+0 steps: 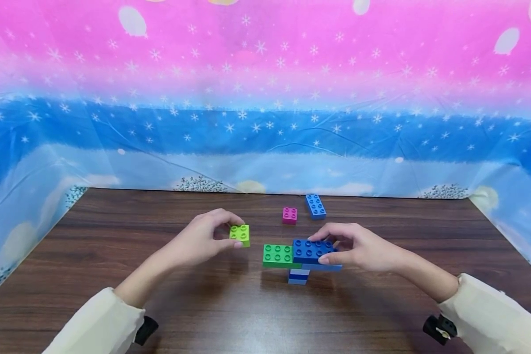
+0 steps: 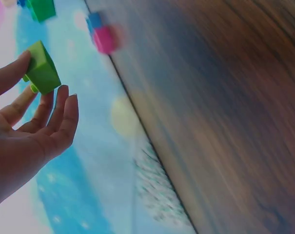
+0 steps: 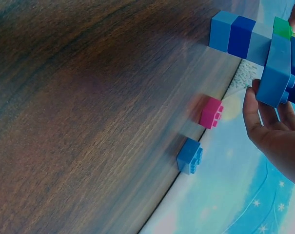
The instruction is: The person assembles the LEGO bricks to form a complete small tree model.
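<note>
A lime-green two-by-two brick [image 1: 240,235] is pinched between the thumb and fingers of my left hand [image 1: 205,235], studs up, just left of a brick build. That build has a short column [image 1: 298,278] of light blue, dark blue and pale grey bricks standing on the table. Across its top lie a green brick [image 1: 278,255] on the left and a light blue brick [image 3: 274,73] on the right. A dark blue brick [image 1: 309,250] sits above the light blue one, beside the green brick's studs. My right hand [image 1: 367,248] grips the dark blue brick at its right part.
Behind the build, a pink two-by-two brick [image 1: 289,215] and a loose blue brick [image 1: 315,206] lie on the dark wooden table [image 1: 159,295]. A patterned cloth [image 1: 248,132] hangs along the table's back and sides.
</note>
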Demonstrator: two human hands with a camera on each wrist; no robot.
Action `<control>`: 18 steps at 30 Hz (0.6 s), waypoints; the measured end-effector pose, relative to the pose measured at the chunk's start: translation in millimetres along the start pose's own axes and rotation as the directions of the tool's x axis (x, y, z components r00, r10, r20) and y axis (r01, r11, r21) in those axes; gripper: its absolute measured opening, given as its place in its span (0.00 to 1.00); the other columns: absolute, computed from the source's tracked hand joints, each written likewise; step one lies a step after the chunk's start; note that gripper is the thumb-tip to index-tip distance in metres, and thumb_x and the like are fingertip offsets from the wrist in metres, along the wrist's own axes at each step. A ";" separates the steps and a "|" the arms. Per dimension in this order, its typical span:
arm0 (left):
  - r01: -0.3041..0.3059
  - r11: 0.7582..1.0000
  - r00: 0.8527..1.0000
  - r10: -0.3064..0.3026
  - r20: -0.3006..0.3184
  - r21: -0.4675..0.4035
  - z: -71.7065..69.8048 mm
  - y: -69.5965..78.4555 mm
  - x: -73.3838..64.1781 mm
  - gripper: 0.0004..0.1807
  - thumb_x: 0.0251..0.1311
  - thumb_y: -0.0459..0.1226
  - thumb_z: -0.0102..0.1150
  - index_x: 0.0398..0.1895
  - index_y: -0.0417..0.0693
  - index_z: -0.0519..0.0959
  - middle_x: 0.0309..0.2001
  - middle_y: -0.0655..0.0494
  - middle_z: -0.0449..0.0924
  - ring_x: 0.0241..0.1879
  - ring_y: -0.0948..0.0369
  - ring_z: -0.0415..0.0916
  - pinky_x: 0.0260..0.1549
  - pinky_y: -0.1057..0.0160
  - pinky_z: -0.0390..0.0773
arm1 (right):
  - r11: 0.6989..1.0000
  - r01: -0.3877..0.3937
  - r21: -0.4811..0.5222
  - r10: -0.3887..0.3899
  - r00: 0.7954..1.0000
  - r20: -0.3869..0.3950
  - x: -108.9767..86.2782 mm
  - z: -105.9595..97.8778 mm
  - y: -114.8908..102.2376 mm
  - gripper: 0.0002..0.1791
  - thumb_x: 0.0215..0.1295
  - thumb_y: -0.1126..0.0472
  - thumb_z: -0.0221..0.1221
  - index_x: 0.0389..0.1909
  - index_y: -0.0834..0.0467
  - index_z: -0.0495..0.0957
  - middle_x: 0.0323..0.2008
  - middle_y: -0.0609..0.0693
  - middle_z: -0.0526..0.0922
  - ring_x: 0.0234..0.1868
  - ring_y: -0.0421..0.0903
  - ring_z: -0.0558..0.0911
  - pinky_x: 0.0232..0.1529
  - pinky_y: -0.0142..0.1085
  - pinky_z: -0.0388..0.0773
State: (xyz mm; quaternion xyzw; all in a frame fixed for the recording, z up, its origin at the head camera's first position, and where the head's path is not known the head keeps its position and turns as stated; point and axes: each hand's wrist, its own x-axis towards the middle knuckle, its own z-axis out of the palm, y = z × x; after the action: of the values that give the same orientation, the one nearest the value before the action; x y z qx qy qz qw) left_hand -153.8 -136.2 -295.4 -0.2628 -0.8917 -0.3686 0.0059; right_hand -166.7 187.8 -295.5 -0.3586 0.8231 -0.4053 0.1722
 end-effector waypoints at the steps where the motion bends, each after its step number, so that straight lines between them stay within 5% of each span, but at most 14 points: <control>1: -0.013 1.000 1.000 0.013 0.002 -0.010 2.6 4.2 1.0 0.17 0.50 0.32 0.65 0.45 0.39 0.76 0.38 0.55 0.75 0.36 0.59 0.73 0.36 0.63 0.75 | 1.000 0.001 0.002 -0.001 1.000 0.001 0.1 0.0 0.0 0.19 0.60 0.58 0.60 0.53 0.54 0.73 0.42 0.48 0.77 0.38 0.45 0.77 0.37 0.37 0.76; 10: -0.086 0.993 0.995 0.089 0.042 -0.084 22.4 33.4 8.3 0.16 0.52 0.33 0.64 0.45 0.39 0.75 0.40 0.53 0.74 0.39 0.59 0.73 0.37 0.70 0.76 | 1.000 -0.008 -0.001 0.008 1.000 -0.003 -0.1 0.0 -1.0 0.19 0.60 0.57 0.60 0.52 0.54 0.73 0.42 0.48 0.77 0.38 0.46 0.77 0.38 0.38 0.77; 18: -0.087 0.994 0.992 0.092 0.083 -0.064 36.2 40.0 13.4 0.16 0.53 0.33 0.63 0.45 0.40 0.75 0.40 0.54 0.73 0.39 0.59 0.73 0.36 0.69 0.76 | 1.000 0.006 0.006 -0.006 1.000 -0.003 0.9 0.7 0.4 0.18 0.60 0.58 0.59 0.52 0.55 0.73 0.42 0.49 0.77 0.38 0.46 0.77 0.38 0.39 0.77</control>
State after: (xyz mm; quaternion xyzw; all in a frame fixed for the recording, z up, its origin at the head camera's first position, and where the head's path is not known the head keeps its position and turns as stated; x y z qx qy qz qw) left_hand -139.8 -82.5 -292.8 -0.3181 -0.8669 -0.3831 -0.0237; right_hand -167.1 186.8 -296.2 -0.3600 0.8211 -0.4088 0.1708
